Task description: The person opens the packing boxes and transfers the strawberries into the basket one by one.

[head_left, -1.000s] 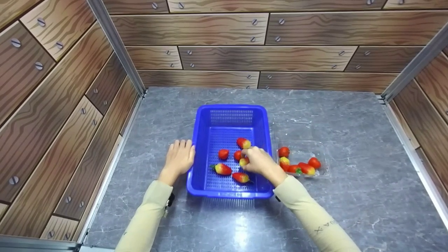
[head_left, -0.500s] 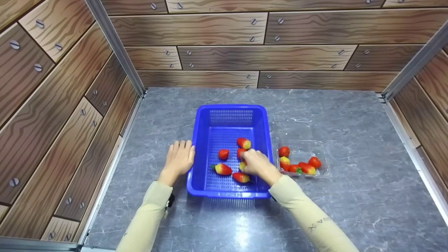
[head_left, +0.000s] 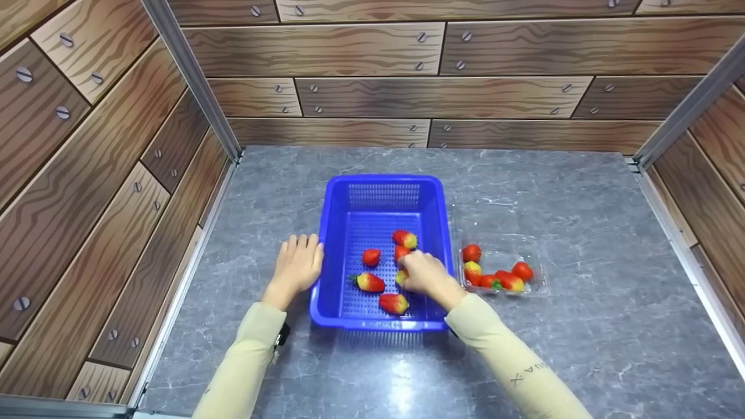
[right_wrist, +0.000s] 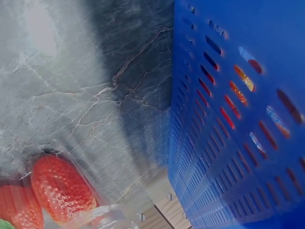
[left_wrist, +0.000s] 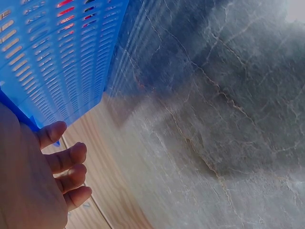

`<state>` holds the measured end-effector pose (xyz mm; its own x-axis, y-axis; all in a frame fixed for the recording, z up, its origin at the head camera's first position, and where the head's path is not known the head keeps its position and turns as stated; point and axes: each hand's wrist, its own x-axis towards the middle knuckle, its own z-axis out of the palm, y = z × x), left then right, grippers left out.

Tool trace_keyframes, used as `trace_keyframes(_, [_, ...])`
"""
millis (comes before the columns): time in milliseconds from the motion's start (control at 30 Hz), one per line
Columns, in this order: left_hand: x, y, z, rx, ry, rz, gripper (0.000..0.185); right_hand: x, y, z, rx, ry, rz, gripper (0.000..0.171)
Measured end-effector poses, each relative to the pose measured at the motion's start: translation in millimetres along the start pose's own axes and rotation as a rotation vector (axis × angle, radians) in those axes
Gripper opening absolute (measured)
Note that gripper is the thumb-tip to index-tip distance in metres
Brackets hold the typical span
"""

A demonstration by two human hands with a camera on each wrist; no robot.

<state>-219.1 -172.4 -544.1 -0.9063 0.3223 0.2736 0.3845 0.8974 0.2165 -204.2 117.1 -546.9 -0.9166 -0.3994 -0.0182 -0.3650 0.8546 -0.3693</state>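
Observation:
A blue slotted basket [head_left: 327,233] stands mid-table with several red and yellow strawberries [head_left: 371,256] lying in it. My right hand [head_left: 412,272] reaches down inside the basket, its fingers curled on a yellow-red strawberry [head_left: 400,277] low over the floor. Another berry [head_left: 393,303] lies just in front of that hand. My left hand [head_left: 298,259] rests flat with straight fingers against the basket's left outer wall, and the left wrist view shows its fingers [left_wrist: 64,160] beside that basket wall [left_wrist: 62,62]. The right wrist view shows only the basket's side [right_wrist: 238,124], not the hand.
A clear plastic tray [head_left: 529,247] sits on the grey marble table [head_left: 582,326] just right of the basket, holding several strawberries [head_left: 522,270]; one such berry [right_wrist: 59,186] shows in the right wrist view. Wood-patterned walls [head_left: 87,174] close in the left, back and right.
My right hand has sunk lower and a little leftward into the basket with the strawberry. The berry at the basket's front has shifted slightly forward and left. The left hand has stayed put.

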Motion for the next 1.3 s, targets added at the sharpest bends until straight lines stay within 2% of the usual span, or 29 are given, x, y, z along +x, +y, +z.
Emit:
trace_keyframes(433, [1.4,-1.9,0.4,0.003,-0.007,-0.005,0.028,-2,-6,-3,-0.016,0.01,0.025,0.026])
trace_keyframes(700, [2.0,-2.2,0.3,0.0,-0.009,-0.004,0.027,-4,-10,-8,-0.021,0.016,0.044,0.019])
trace_keyframes(900, [2.9,-2.0,0.5,-0.001,-0.007,-0.006,0.027,-5,-12,-14,-0.002,0.025,0.042,0.021])
trace_keyframes(1067, [2.6,-2.1,1.6,0.0,-0.001,-0.006,0.026,-7,-12,-19,-0.028,0.06,0.001,0.021])
trace_keyframes(1300, [1.5,-2.6,2.3,-0.01,-0.014,-0.009,0.027,-10,-7,-29,-0.068,0.177,-0.048,0.016])
